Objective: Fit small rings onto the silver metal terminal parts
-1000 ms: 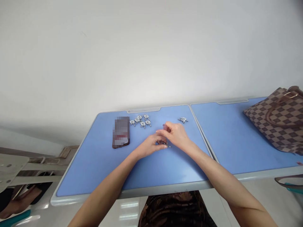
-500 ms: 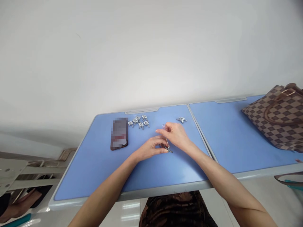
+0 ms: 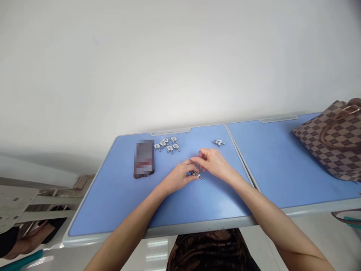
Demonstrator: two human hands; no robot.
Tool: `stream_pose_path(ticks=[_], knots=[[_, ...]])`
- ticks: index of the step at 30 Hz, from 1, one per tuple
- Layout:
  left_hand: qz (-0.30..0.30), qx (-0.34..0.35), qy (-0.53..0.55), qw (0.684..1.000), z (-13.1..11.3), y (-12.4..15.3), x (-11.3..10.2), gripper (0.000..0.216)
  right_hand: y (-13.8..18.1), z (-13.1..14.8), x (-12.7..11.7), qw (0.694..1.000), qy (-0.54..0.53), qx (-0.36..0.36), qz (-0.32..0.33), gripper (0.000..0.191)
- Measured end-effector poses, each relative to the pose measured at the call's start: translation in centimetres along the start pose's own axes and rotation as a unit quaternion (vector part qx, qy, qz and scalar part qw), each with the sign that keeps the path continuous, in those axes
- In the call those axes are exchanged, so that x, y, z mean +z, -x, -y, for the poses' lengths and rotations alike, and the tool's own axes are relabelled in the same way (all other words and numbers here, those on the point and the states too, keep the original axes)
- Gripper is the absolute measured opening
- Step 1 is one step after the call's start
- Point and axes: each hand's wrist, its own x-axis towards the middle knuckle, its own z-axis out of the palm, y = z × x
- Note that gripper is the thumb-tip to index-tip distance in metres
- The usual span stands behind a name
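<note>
**Left hand** (image 3: 179,177): half closed, fingers curled inward, tips at the silver metal fitting (image 3: 196,174); firmness of grip not discernible.

**Right hand** (image 3: 214,163): partly closed, fingertips drawn together at a small dark-tipped piece (image 3: 200,154); hold too small to confirm.

**Fitting:** small, bright, wiry metal part with a thin projecting tip; between both hands, low on the blue tabletop (image 3: 197,203).

**Nearby:** cluster of similar silver fittings (image 3: 167,144) beyond the left hand; separate fitting (image 3: 218,142) beyond the right hand; pixelated dark rectangular object (image 3: 144,158) left of the cluster.

**Edges:** grey near rim (image 3: 158,234) well below the hands; seam with a second blue tabletop (image 3: 270,169) right of the right hand.

**Far right:** brown checkered handbag (image 3: 329,141) on the second tabletop, well apart from both hands.
</note>
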Motion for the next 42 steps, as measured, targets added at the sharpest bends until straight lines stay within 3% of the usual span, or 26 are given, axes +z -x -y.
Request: stream_pose_path(ticks=[5,12,20,23,27,32,37,42], knots=[[-0.001,-0.026,-0.015,1.000,-0.4,0.1,0.1,0.010,0.6,0.1,-1.3,0.997,-0.017,-0.025,0.072,0.026],[-0.001,-0.011,-0.011,1.000,-1.0,0.0,-0.1,0.008,1.0,0.4,-2.7,0.991,0.013,-0.053,0.124,0.019],[-0.006,-0.025,-0.025,0.999,-0.6,0.1,0.3,0.011,0.7,0.6,-0.7,0.977,0.204,-0.064,0.002,0.038],[-0.003,-0.031,-0.025,0.999,-0.8,0.1,0.3,0.013,0.5,1.3,0.4,0.964,0.256,-0.067,-0.017,0.040],[-0.019,-0.032,-0.039,0.999,-1.0,0.2,0.5,0.016,0.4,1.7,1.2,0.959,0.280,-0.019,-0.035,0.042],[-0.020,-0.030,-0.050,0.998,-1.1,0.4,0.5,0.017,0.5,1.2,1.2,0.974,0.219,0.009,-0.063,0.040],[-0.020,-0.046,-0.064,0.997,-0.9,0.3,0.6,0.013,0.6,1.1,0.5,0.999,0.043,-0.008,0.028,0.031],[-0.020,-0.043,-0.079,0.996,-1.0,0.2,0.3,0.010,0.9,0.8,-0.8,0.995,-0.027,0.025,0.090,0.035]])
